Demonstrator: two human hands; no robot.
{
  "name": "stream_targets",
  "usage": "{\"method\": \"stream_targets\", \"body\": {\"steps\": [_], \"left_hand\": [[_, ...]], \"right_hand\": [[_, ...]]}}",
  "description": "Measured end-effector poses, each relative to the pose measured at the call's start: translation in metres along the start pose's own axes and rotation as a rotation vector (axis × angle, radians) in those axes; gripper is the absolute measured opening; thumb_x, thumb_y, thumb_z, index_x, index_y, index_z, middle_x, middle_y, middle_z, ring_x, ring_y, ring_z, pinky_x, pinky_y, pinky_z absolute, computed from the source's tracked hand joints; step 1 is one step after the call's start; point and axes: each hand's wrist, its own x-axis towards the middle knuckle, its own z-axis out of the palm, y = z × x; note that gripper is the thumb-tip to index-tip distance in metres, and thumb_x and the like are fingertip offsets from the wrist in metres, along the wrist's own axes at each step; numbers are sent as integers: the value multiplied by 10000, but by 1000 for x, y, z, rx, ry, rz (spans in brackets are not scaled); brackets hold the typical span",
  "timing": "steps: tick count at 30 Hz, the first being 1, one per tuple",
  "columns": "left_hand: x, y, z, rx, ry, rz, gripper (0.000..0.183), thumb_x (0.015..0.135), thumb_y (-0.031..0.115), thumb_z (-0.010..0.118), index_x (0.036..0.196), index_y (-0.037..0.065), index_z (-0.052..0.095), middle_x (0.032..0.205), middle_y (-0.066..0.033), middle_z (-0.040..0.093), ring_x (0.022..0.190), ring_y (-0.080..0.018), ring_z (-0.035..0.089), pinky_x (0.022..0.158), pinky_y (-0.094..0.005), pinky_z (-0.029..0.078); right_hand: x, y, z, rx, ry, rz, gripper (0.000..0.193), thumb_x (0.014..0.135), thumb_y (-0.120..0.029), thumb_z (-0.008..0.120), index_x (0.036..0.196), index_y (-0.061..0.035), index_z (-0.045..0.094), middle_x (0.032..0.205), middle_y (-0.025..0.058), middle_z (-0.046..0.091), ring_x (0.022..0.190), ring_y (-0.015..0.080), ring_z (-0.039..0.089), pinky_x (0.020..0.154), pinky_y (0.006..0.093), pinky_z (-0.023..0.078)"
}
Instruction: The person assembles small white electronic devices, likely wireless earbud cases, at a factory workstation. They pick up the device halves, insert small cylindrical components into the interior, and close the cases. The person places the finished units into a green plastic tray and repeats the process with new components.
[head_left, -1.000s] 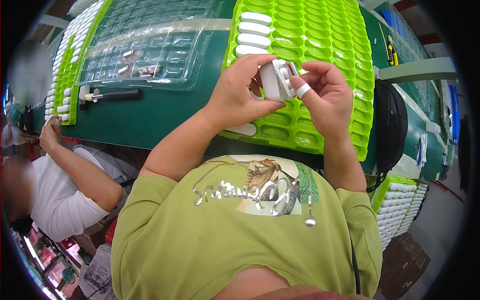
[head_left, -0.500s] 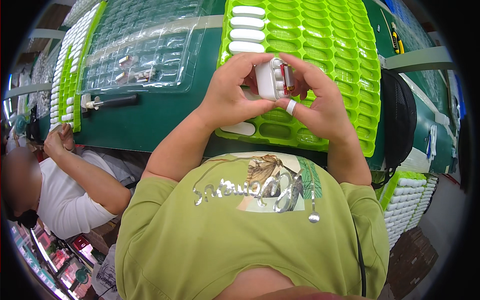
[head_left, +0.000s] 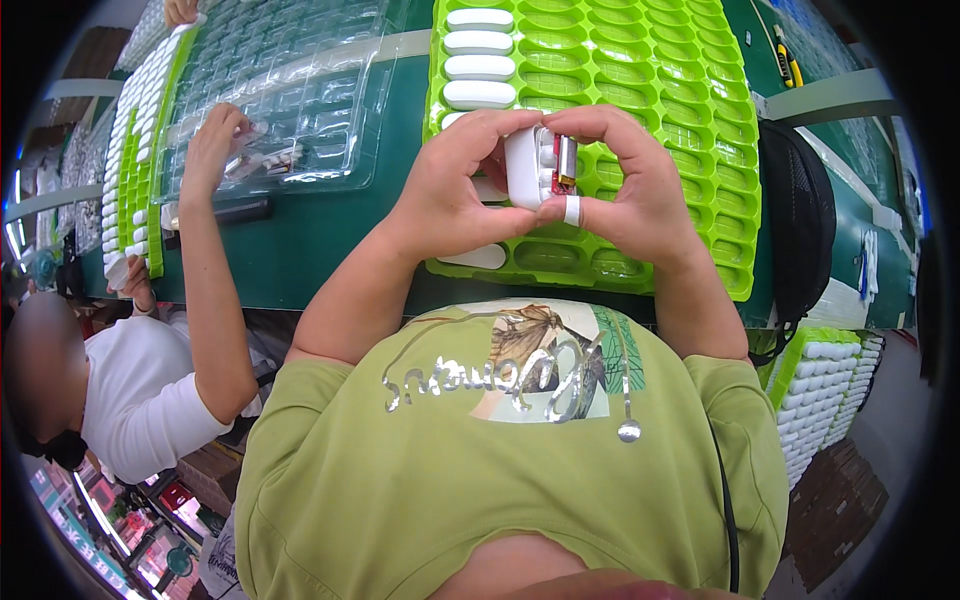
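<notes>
While left hand and right hand both grip the white case over the green tray, best keep pressure even at its edges, fingertips off the exposed red-and-metallic insert.

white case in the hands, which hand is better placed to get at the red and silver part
Probably the right hand: it curves around the side where the red and silver part shows, while the left hand holds the smooth side of the white case.
</notes>
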Motion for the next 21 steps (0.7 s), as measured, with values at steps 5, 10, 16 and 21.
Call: {"method": "stream_targets", "body": {"steps": [5,10,16,21], "left_hand": [[1,3,-4,90,-29,37,808,636,47,874,1353,-9,503,1258,-111,560,1098,-183,611,913,-315,521],[-1,3,-16,-216,-144,-24,800,591,76,879,1308,-31,540,1268,-135,550,1158,-212,571,979,-347,467],[1,3,-20,-622,-312,61,839,476,236,916,1215,-30,620,1404,-243,414,1292,-312,456,1025,-398,409],[-3,1,-1,-896,-484,-46,836,517,247,925,1222,-62,602,1398,-249,433,1264,-364,496,1026,-428,410]], "right_hand": [[-1,-1,-4,429,97,156,582,708,-140,852,1215,7,609,1161,115,651,1049,217,635,924,336,498],[-1,12,-23,940,-28,375,630,853,-265,697,1331,96,501,1238,221,616,1081,252,639,912,321,525],[-1,6,-21,1077,-180,561,432,951,-320,542,1211,24,573,968,163,687,782,222,685,661,296,541],[-3,4,-4,1046,-221,727,465,961,-377,550,1226,5,563,858,110,671,636,191,662,537,288,518]]}}
